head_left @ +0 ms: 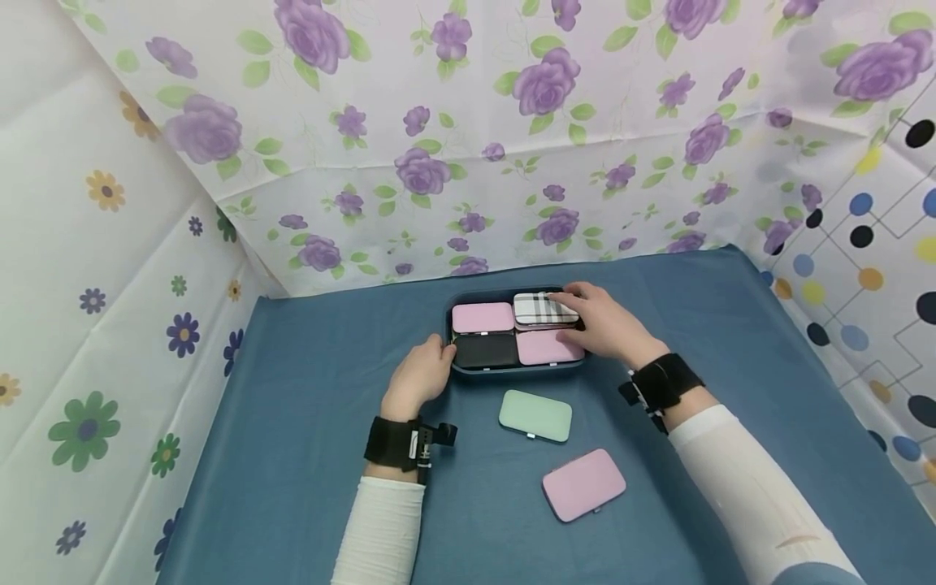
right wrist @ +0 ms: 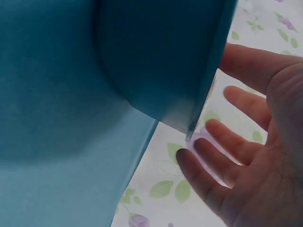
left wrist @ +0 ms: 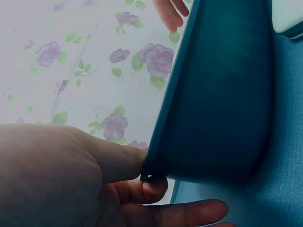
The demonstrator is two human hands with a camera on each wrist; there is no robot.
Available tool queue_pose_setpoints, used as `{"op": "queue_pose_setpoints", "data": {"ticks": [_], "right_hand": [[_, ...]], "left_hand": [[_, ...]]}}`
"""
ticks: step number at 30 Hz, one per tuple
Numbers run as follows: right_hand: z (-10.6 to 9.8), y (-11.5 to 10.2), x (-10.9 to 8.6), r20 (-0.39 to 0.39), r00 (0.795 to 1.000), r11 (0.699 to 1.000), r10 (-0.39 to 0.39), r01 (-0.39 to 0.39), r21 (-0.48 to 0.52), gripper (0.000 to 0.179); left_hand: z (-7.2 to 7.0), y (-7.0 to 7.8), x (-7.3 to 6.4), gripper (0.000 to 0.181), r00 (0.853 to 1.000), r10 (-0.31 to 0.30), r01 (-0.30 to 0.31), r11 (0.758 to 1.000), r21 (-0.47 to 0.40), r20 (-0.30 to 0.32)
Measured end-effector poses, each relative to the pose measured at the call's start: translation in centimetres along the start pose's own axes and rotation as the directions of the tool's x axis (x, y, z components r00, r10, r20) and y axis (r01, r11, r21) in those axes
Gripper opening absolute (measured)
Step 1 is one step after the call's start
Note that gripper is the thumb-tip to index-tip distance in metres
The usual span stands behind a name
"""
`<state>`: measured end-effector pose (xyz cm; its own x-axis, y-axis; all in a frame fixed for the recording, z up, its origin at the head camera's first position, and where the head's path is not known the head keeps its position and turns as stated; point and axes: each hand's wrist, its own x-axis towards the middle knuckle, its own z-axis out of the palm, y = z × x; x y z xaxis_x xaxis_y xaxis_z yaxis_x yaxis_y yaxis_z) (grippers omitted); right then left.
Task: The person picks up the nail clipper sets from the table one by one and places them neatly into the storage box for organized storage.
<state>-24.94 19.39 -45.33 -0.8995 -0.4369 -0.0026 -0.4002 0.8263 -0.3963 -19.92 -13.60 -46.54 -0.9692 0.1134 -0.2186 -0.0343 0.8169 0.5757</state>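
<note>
A blue plastic bin (head_left: 504, 371) stands near the back of the table with several flat clasp cases inside. My left hand (head_left: 422, 370) pinches its left rim between thumb and fingers; the left wrist view shows this rim (left wrist: 170, 94) up close. Over the bin's right side is my right hand (head_left: 610, 325), fingers spread at the plaid case (head_left: 537, 309) and the front pink case (head_left: 548, 348). In the right wrist view those fingers (right wrist: 236, 142) are loosely bent beside the bin wall (right wrist: 156, 56). A back pink case (head_left: 483, 317) and a black case (head_left: 486, 351) fill the bin's left half.
A mint green case (head_left: 536, 415) lies in front of the bin, and a pink case (head_left: 584, 485) lies closer to me, turned at an angle. A blue cloth (head_left: 314, 455) covers the table. Flowered sheets (head_left: 417, 122) hang behind and at the sides.
</note>
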Motion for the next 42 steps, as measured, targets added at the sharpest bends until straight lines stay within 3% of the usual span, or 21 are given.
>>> {"op": "queue_pose_setpoints", "data": {"ticks": [12, 25, 28, 33, 42], "right_hand": [[0.6, -0.1, -4.6, -0.123, 0.986, 0.994, -0.108, 0.108, -0.013, 0.061], [1.7, 0.8, -9.0, -0.206, 0.972, 0.985, -0.117, 0.139, 0.097, 0.043], [2.0, 0.6, -10.2, -0.181, 0.975, 0.979, -0.127, 0.152, 0.134, 0.039], [2.9, 0.0, -12.0, -0.067, 0.982, 0.965, -0.175, 0.185, 0.188, 0.035], [4.4, -0.8, -14.0, 0.061, 0.984, 0.967, -0.168, 0.152, 0.206, 0.04]], "left_hand": [[-0.1, 0.1, 0.0, 0.032, 1.0, 0.0, 0.0, 1.0, -0.014, 0.009], [-0.2, 0.1, 0.0, 0.03, 1.0, -0.009, 0.009, 1.0, -0.017, 0.007], [-0.1, 0.2, 0.0, 0.03, 1.0, -0.01, 0.01, 1.0, -0.017, 0.006], [-0.1, 0.2, -0.1, 0.03, 1.0, -0.009, 0.009, 1.0, -0.018, 0.009], [-0.1, 0.2, -0.1, 0.03, 1.0, -0.008, 0.008, 1.0, -0.022, 0.009]]}}
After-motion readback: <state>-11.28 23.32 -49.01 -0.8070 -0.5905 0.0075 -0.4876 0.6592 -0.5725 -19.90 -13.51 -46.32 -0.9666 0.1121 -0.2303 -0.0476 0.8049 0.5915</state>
